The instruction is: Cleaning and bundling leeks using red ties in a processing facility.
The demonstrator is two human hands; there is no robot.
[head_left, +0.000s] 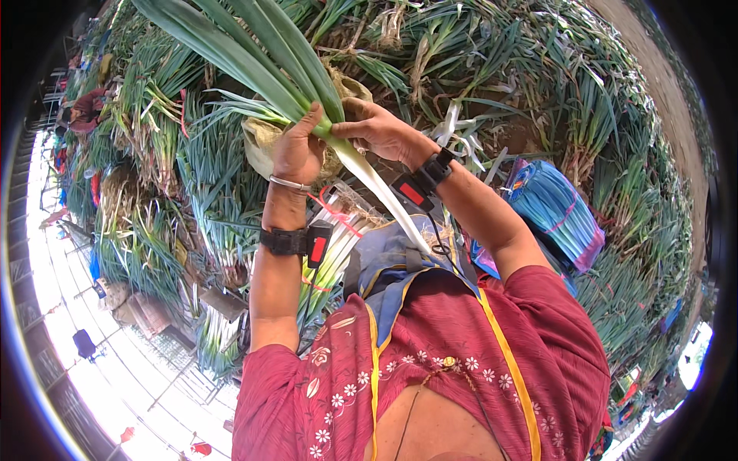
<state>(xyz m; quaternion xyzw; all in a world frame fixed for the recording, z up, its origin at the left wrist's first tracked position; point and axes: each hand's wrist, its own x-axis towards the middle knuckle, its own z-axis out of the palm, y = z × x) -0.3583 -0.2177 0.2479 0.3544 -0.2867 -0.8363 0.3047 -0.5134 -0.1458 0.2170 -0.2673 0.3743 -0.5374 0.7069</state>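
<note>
Held up in front of me is a large leek (367, 174), its broad green leaves fanning to the upper left and its white stem slanting down to my lap. My left hand (298, 150) grips it from the left, thumb along the leaf bases. From the right, my right hand (378, 132) pinches the same spot, thumb across the pale green neck. Below my left wrist sits a bundle of leeks (329, 265) tied with pink-red string. A blue-grey apron (390, 257) with yellow edging covers my lap, under the stem's lower end.
Leek heaps (492, 58) surround me on most sides. A yellowish sack (261, 142) lies behind my left hand. Right of my right forearm is a stack of blue plastic bags (555, 215) with pink string. A bare dirt strip (653, 84) runs along the far right.
</note>
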